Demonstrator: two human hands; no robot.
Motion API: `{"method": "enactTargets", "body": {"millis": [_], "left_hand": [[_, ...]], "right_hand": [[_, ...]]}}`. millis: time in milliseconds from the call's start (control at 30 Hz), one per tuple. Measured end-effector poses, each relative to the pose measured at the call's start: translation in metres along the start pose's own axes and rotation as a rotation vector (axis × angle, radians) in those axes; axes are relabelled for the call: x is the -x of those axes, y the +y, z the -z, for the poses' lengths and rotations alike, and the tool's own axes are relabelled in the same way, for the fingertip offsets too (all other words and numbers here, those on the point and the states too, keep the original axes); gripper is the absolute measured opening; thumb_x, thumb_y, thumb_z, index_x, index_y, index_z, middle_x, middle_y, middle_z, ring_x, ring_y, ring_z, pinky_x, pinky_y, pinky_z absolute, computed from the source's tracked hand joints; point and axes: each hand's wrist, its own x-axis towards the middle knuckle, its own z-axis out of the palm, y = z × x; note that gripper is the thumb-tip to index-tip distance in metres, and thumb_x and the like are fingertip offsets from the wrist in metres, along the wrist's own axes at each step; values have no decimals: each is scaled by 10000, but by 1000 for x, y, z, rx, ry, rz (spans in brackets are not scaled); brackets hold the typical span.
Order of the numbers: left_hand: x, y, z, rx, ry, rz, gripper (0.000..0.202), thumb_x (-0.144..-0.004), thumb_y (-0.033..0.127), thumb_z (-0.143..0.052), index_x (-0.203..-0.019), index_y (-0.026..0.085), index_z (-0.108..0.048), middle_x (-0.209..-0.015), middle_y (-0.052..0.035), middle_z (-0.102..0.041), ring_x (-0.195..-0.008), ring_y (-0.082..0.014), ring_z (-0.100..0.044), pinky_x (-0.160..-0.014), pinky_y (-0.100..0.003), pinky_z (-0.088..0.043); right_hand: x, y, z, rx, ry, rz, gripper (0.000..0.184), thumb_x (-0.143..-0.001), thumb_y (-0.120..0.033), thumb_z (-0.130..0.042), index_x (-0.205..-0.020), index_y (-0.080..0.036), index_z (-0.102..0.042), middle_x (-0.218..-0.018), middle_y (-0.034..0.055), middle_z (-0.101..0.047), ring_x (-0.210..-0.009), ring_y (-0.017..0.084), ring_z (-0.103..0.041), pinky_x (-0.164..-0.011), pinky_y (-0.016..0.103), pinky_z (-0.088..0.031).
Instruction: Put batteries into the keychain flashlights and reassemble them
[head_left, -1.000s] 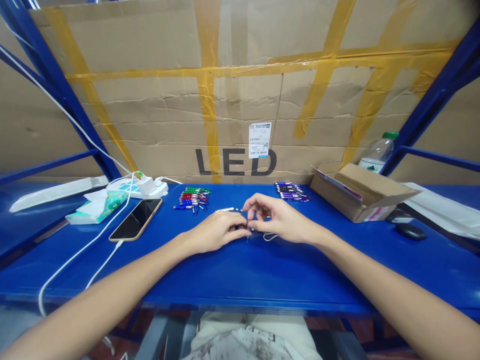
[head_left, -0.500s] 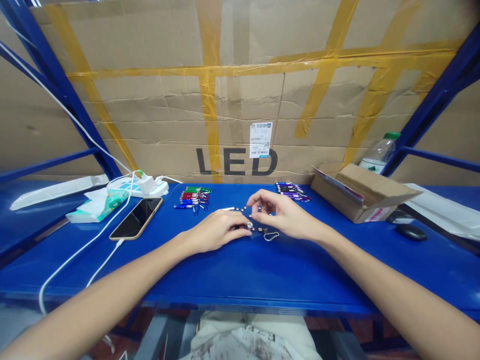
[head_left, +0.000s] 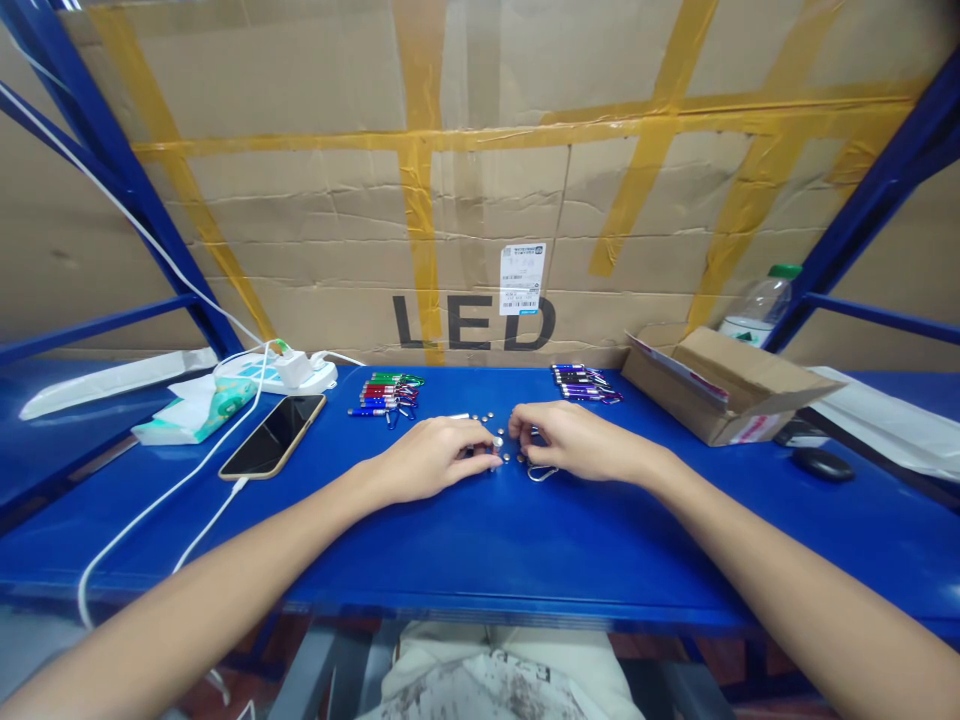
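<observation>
My left hand [head_left: 448,457] rests low over the blue table [head_left: 480,560], its fingers closed around a small silvery metal tube [head_left: 498,442] whose round end shows at the fingertips. To its right, my right hand [head_left: 559,437] has curled fingers pointing down at the tabletop; whatever is between them is hidden. Several small round button cells [head_left: 506,457] lie between the two hands. A silver carabiner clip [head_left: 541,474] is partly under the right hand. Behind the left hand, a thin silvery piece [head_left: 457,416] shows only in part.
Mini flashlights with clips lie in a left group [head_left: 386,393] and a right group [head_left: 581,383]. At left are a phone [head_left: 274,438], a tissue pack [head_left: 199,410] and a power strip [head_left: 315,377]. An open cardboard box [head_left: 720,390] and a black mouse [head_left: 822,464] stand right.
My right hand has come down and slightly right, its fingers now curled at the tabletop by the clip. The left hand stays in place; its tube end has tilted a little.
</observation>
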Motion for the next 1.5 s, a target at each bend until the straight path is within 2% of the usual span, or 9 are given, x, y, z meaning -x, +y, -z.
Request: {"method": "enactTargets", "body": {"millis": [200, 500, 633, 800, 1000, 1200, 1500], "left_hand": [[1, -3, 0, -14, 4, 27, 191, -1078, 347, -647, -1100, 196, -763, -980, -40, -756, -862, -196, -689, -776, -280, -472], [1, -2, 1, -2, 4, -5, 196, -1078, 352, -646, -1101, 196, -763, -998, -44, -769, -869, -200, -700, -771, -284, -477], [1, -3, 0, -9, 0, -4, 199, -1082, 357, -634, -1085, 201, -758, -981, -42, -772, -865, -203, -702, -769, -284, -481], [1, -3, -2, -20, 0, -24, 218, -1093, 360, -607, -1029, 201, -741, -954, -39, -757, -866, -205, -699, -782, -290, -487], [1, -1, -1, -39, -9, -22, 228, -1094, 346, -601, -959, 198, -708, -920, -34, -730, -811, -195, -681, -732, -280, -469], [1, 0, 0, -37, -14, -20, 249, -1101, 362, -578, -955, 203, -703, -846, -24, -699, -766, -193, -669, -708, -278, -469], [1, 0, 0, -57, -19, -24, 211, -1091, 346, -608, -972, 202, -707, -879, -27, -711, -789, -196, -676, -712, -274, -462]], "right_hand": [[1, -4, -2, 12, -39, 1, 186, -880, -111, -700, -1029, -215, -661, -989, 43, -745, -857, 218, -668, -735, 297, -452], [-1, -3, -9, 15, -41, 39, 223, -855, -51, -677, -1001, -218, -655, -950, 35, -734, -852, 215, -654, -738, 298, -451], [-1, -6, -5, -64, 82, 57, 206, -896, -94, -654, -1060, -220, -655, -1011, 35, -746, -861, 203, -652, -760, 303, -469], [0, -18, -2, -227, 232, 84, 213, -952, -219, -655, -1165, -234, -659, -1032, 19, -755, -719, 154, -581, -686, 284, -470], [0, -23, -7, -266, 212, 144, 252, -951, -226, -676, -1203, -234, -663, -1055, 25, -755, -737, 152, -578, -719, 295, -495], [-1, -21, -8, -270, 203, 138, 265, -955, -238, -684, -1220, -241, -669, -1060, 24, -763, -723, 151, -582, -709, 295, -504], [0, -22, -8, -265, 188, 137, 260, -968, -245, -686, -1227, -235, -670, -1056, 23, -755, -722, 149, -575, -698, 290, -493]]}}
